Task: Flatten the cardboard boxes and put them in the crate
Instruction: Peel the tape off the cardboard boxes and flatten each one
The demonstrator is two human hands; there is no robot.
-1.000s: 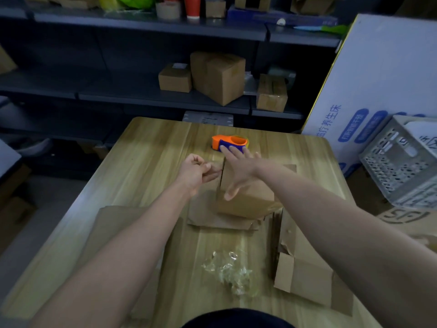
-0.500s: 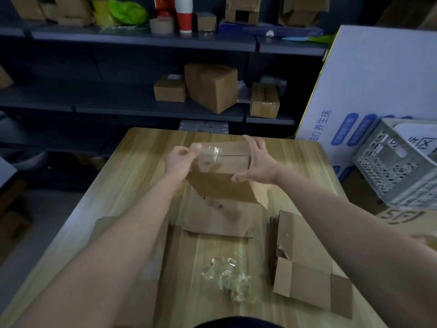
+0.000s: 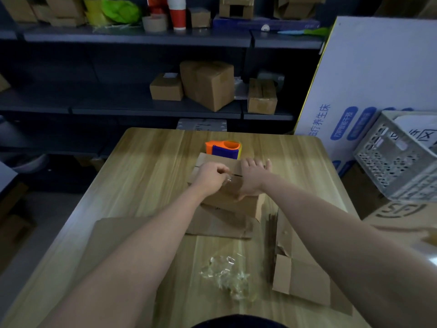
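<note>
Both hands work on the box (image 3: 233, 202) mid-counter (image 3: 146, 176): left hand (image 3: 211, 175) pinches clear tape (image 3: 227, 179) on top, right hand (image 3: 254, 177) presses flat, fingers spread. Crate (image 3: 399, 159) sits right.

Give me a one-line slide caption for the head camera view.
Left hand peels clear tape off a cardboard box while right hand steadies it on the wooden table.

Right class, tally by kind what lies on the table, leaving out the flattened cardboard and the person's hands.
Cardboard box, not yet flat: 1
Tape dispenser, orange and blue: 1
Wad of clear tape: 1
Total: 3
</note>
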